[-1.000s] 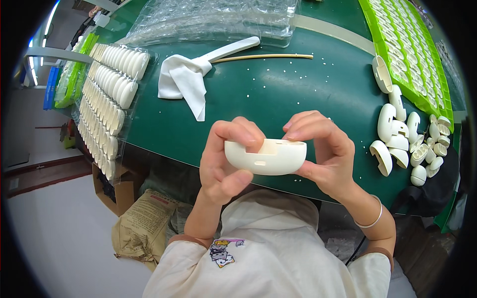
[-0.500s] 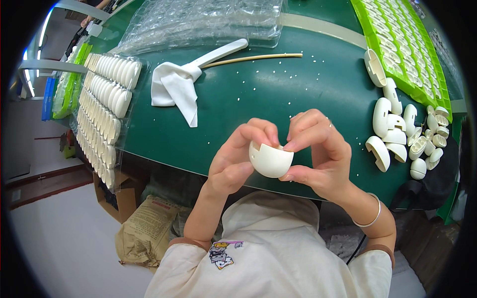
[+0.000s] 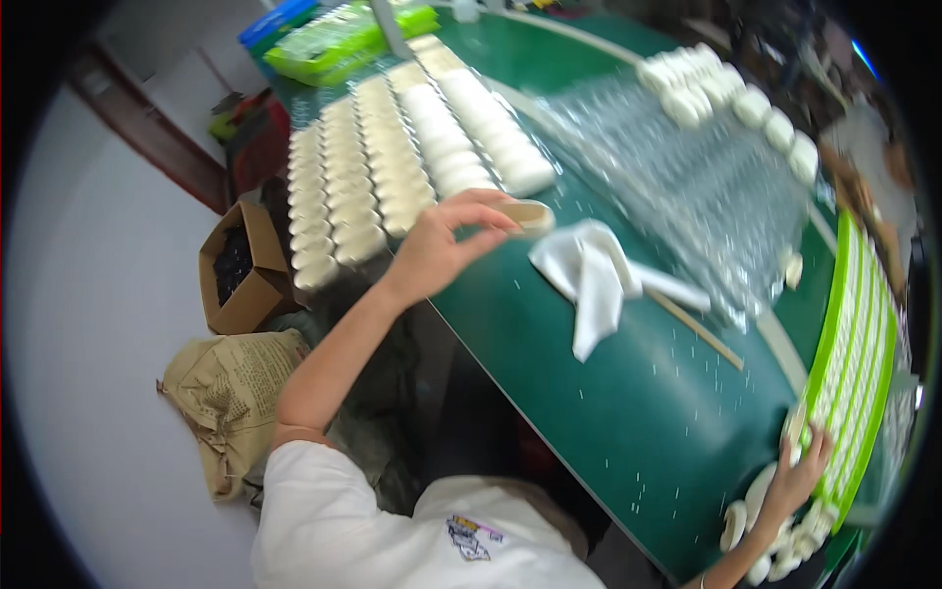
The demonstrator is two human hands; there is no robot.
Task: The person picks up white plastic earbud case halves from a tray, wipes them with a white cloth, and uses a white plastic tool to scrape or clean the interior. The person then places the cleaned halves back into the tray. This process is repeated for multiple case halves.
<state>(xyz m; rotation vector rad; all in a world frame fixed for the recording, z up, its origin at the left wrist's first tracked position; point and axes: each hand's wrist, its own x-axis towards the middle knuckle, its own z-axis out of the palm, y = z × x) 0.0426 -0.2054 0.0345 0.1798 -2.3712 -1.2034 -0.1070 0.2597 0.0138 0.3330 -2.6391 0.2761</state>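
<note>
My left hand [image 3: 446,245] pinches a rounded, hollow cream plastic shell [image 3: 533,217] between thumb and fingers, its open side showing. It is over the table beside a clear tray of shells [image 3: 446,128] set in rows. At the far right, my right hand [image 3: 800,473] has its fingers around another cream shell [image 3: 793,432] by the edge of the green tray [image 3: 842,285]. Motion smears the fingertips there. Below and beside that hand lies a pile of loose cream shells and small caps [image 3: 785,550].
On the green table [image 3: 549,393] lie a white cloth [image 3: 589,285] around a white handle, a thin wooden stick [image 3: 697,329] and scattered white specks. Stacked clear plastic trays [image 3: 667,187] stand behind, with white parts [image 3: 731,88] beyond. A cardboard box [image 3: 250,270] and a sack [image 3: 231,393] are left on the floor.
My view has turned left. My hands, earlier together on a round shell, are now far apart: the left has carried a shell toward the clear tray, the right has reached to the pile.
</note>
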